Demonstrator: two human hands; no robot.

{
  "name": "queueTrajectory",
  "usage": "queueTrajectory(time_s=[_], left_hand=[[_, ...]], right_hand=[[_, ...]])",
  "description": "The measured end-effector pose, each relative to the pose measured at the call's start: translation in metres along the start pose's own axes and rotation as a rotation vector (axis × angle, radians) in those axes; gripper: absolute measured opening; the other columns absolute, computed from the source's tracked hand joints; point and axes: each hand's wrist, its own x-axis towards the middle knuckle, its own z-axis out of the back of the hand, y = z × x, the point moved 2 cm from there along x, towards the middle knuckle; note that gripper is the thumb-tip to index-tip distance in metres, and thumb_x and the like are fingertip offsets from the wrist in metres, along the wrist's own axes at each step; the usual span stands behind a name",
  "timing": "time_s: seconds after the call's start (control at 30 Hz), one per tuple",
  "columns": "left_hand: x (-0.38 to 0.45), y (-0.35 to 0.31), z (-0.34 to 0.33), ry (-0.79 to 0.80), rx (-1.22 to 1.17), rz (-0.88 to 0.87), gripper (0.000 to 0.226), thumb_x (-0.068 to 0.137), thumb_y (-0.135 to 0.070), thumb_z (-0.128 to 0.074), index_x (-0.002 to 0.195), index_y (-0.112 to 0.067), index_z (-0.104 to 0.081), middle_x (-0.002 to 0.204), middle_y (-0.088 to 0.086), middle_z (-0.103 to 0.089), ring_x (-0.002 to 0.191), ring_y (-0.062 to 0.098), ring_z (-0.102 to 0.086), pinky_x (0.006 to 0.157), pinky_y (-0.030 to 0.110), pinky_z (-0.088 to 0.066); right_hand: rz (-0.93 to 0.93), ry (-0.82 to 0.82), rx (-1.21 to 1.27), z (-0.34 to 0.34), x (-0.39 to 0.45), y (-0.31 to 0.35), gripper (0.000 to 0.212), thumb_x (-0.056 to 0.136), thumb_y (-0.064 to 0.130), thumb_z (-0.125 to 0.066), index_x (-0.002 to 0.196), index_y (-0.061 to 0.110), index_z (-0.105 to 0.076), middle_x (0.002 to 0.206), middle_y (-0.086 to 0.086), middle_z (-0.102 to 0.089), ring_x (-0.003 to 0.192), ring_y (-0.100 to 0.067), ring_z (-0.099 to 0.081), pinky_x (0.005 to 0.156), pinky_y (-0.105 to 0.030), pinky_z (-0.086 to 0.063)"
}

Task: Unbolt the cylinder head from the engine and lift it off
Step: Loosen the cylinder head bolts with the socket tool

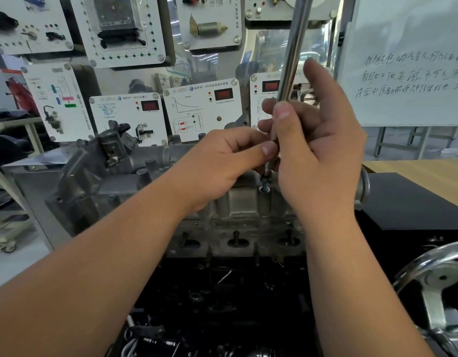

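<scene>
Head view: both hands' fingers [280, 115] pinch a smooth steel rod [295, 52] over the seemingly cast-metal cylinder head [238, 202].

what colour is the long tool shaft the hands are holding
Shiny silver metal shaft, seen in the head view.

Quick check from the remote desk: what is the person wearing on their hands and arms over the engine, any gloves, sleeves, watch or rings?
Nothing is worn that shows. The left hand and right hand are both bare, with no gloves, and no rings are visible on the fingers. Both forearms are uncovered as far as the bottom edge of the picture, with no sleeve cuff, watch or wristband in view. The fingernails are short and unpainted.
</scene>
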Motion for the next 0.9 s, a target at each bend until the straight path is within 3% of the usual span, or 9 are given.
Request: queueTrajectory(time_s=[0.13,0.23,0.4,0.5,0.6,0.73,0.8,0.9], left_hand=[[-0.0001,-0.0015,-0.0014,-0.012,0.004,-0.013,0.024,0.098,-0.014,-0.064,0.113,0.005,-0.066,0.109,0.028,-0.069,0.098,0.040,-0.066,0.097,0.047,-0.054],[0.0010,-0.0002,-0.0018,-0.037,0.024,-0.048,0.005,0.094,-0.005,-0.067,0.094,-0.007,-0.062,0.090,0.018,-0.066,0.081,0.025,-0.061,0.076,0.038,-0.055],[-0.0012,-0.0014,-0.0026,0.051,-0.062,-0.040,0.011,0.098,-0.020,-0.060,0.104,-0.021,-0.068,0.092,-0.011,-0.076,0.090,0.005,-0.070,0.080,0.020,-0.055],[-0.0005,-0.0009,-0.0013,0.046,-0.052,-0.048,0.014,0.094,-0.024,-0.064,0.098,-0.012,-0.070,0.083,-0.011,-0.074,0.078,0.002,-0.067,0.075,0.018,-0.052],[0.0015,0.0008,-0.0005,0.004,-0.041,-0.043,0.020,0.094,-0.012,-0.067,0.104,0.006,-0.065,0.083,0.006,-0.069,0.071,0.010,-0.062,0.070,0.024,-0.052],[0.0020,0.0043,-0.0025,-0.028,-0.024,-0.062,0.010,0.090,-0.010,-0.071,0.092,-0.004,-0.063,0.079,0.007,-0.068,0.073,0.013,-0.062,0.068,0.026,-0.054],[0.0012,0.0044,-0.0023,-0.020,-0.035,-0.058,0.021,0.091,-0.021,-0.066,0.099,-0.001,-0.068,0.087,0.013,-0.071,0.081,0.015,-0.065,0.076,0.028,-0.056],[-0.0011,0.0030,0.0003,0.006,-0.054,-0.030,0.019,0.095,-0.030,-0.060,0.095,-0.020,-0.075,0.089,0.002,-0.074,0.084,0.011,-0.067,0.078,0.027,-0.056]], right_hand=[[0.005,0.005,-0.048,-0.0033,0.0011,0.0004,0.046,0.093,0.028,-0.068,0.136,0.018,-0.059,0.111,0.004,-0.072,0.095,-0.013,-0.072,0.080,-0.041,-0.061],[-0.007,-0.001,-0.060,-0.0045,0.0001,-0.0009,0.035,0.094,0.021,-0.065,0.129,0.012,-0.067,0.108,0.002,-0.074,0.098,-0.013,-0.071,0.085,-0.044,-0.059],[0.011,0.014,-0.084,-0.0069,-0.0049,0.0022,0.041,0.101,0.016,-0.053,0.141,0.008,-0.054,0.107,0.008,-0.074,0.104,-0.003,-0.069,0.089,-0.035,-0.059],[-0.016,0.018,-0.019,-0.0056,-0.0030,0.0021,0.038,0.101,0.017,-0.054,0.138,0.010,-0.055,0.106,0.007,-0.073,0.098,-0.005,-0.070,0.087,-0.036,-0.059],[-0.016,0.031,-0.086,-0.0041,0.0005,0.0022,0.039,0.097,0.025,-0.060,0.133,0.008,-0.062,0.106,0.001,-0.071,0.094,-0.008,-0.067,0.085,-0.036,-0.057],[-0.051,0.015,-0.001,-0.0046,-0.0023,-0.0014,0.036,0.097,0.016,-0.058,0.131,0.006,-0.065,0.107,-0.003,-0.072,0.101,-0.015,-0.069,0.089,-0.046,-0.058],[-0.016,0.006,0.034,-0.0065,-0.0058,-0.0012,0.036,0.100,0.011,-0.055,0.136,0.013,-0.059,0.111,0.000,-0.073,0.108,-0.010,-0.069,0.091,-0.042,-0.059],[0.014,0.023,0.056,-0.0084,-0.0074,-0.0003,0.045,0.102,0.012,-0.050,0.146,0.020,-0.045,0.111,0.003,-0.073,0.104,-0.013,-0.070,0.084,-0.028,-0.057]])
